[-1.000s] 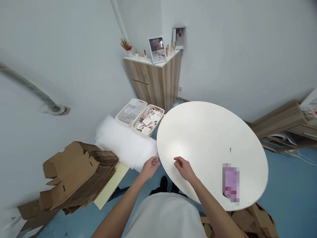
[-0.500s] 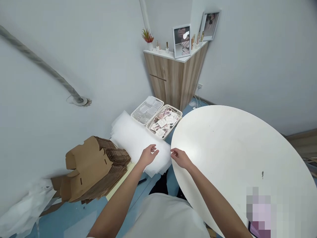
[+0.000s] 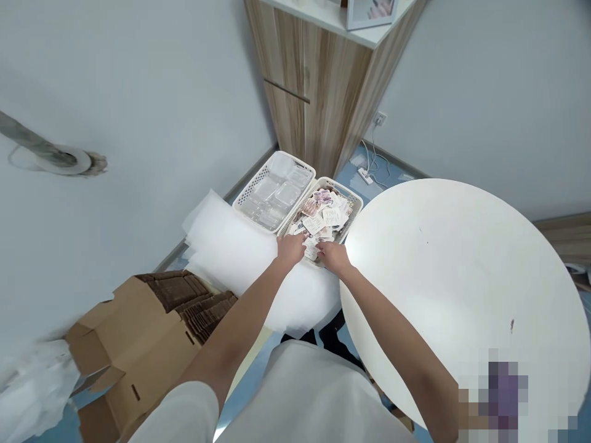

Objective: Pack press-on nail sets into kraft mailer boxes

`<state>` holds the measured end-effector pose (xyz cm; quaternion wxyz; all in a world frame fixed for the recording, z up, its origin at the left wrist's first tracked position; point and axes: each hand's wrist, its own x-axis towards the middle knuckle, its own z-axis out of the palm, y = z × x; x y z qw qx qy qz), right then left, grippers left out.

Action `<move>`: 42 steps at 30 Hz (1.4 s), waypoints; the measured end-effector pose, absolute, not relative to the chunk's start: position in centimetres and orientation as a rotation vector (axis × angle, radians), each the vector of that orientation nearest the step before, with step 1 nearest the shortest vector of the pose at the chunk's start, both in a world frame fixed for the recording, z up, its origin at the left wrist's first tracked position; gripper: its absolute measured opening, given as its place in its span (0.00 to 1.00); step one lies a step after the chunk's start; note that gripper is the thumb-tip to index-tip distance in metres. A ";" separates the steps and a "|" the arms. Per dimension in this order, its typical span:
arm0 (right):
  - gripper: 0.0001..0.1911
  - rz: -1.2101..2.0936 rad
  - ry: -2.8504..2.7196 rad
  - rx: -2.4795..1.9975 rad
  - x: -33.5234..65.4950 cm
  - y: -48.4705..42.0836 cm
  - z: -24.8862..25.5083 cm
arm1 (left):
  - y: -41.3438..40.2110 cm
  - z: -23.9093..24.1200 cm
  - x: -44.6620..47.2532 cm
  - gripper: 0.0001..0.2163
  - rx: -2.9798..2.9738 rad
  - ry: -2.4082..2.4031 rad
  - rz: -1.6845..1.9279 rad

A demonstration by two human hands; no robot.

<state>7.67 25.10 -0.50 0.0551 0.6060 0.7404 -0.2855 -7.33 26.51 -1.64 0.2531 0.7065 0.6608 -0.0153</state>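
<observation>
My left hand (image 3: 290, 249) reaches over the near left corner of a white plastic basket (image 3: 354, 195), fingers partly bent and at the loose cards. Facing it, my right hand (image 3: 334, 256) is at the near right corner, its fingers pointing inward over the cards. No card is visibly lifted in either hand. Printed cards (image 3: 314, 223), some with photos of hands and others with text, lie heaped in the basket. My hands and wrists cover part of its near end.
A second basket (image 3: 237, 204) holds clear plastic cases (image 3: 287, 193). White foam sheets (image 3: 240, 246) lie in front of the baskets, beside flat cardboard boxes (image 3: 138, 326). The round white table (image 3: 443, 258) borders my right arm. A wood-grain cabinet (image 3: 318, 92) and power strip (image 3: 364, 176) are behind.
Both hands have moved forward, from above the foam sheets and the table edge to the near end of the card basket. The view has tipped down and come closer to the baskets.
</observation>
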 end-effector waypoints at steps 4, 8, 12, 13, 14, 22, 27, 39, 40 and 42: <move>0.10 -0.608 2.222 1.762 6.0 26.5 -1.3 | 27.1 -3.1 -7.0 0.09 1.968 1.781 -0.093; 0.10 -0.609 2.113 1.727 5.4 27.2 -2.1 | 27.2 -3.7 -7.2 0.09 1.962 1.754 -0.138; 0.11 -0.643 2.041 1.751 5.4 27.6 -2.9 | 27.3 -3.8 -7.3 0.09 1.970 1.749 -0.196; 0.11 -0.647 2.031 1.769 5.5 27.7 -3.0 | 27.3 -3.7 -7.3 0.09 1.976 1.749 -0.202; 0.12 -0.656 2.023 1.786 5.4 27.8 -3.1 | 27.3 -3.7 -7.2 0.09 1.981 1.749 -0.205; 0.11 -0.802 1.913 1.889 5.2 28.5 -3.1 | 27.1 -3.2 -7.1 0.11 1.948 1.787 -0.182; 0.09 -0.938 1.945 1.948 5.7 28.5 -2.0 | 26.8 -2.9 -7.2 0.12 1.884 1.816 -0.012; 0.08 -1.759 1.905 2.532 11.4 23.1 2.3 | 23.5 -0.7 -5.1 0.16 1.237 1.536 0.827; 0.09 -1.858 1.860 2.583 12.0 22.2 2.6 | 22.8 -0.6 -4.4 0.16 1.166 1.466 0.856; 0.10 -2.055 1.770 2.664 13.3 20.1 3.2 | 21.2 -0.2 -2.9 0.15 1.082 1.340 0.866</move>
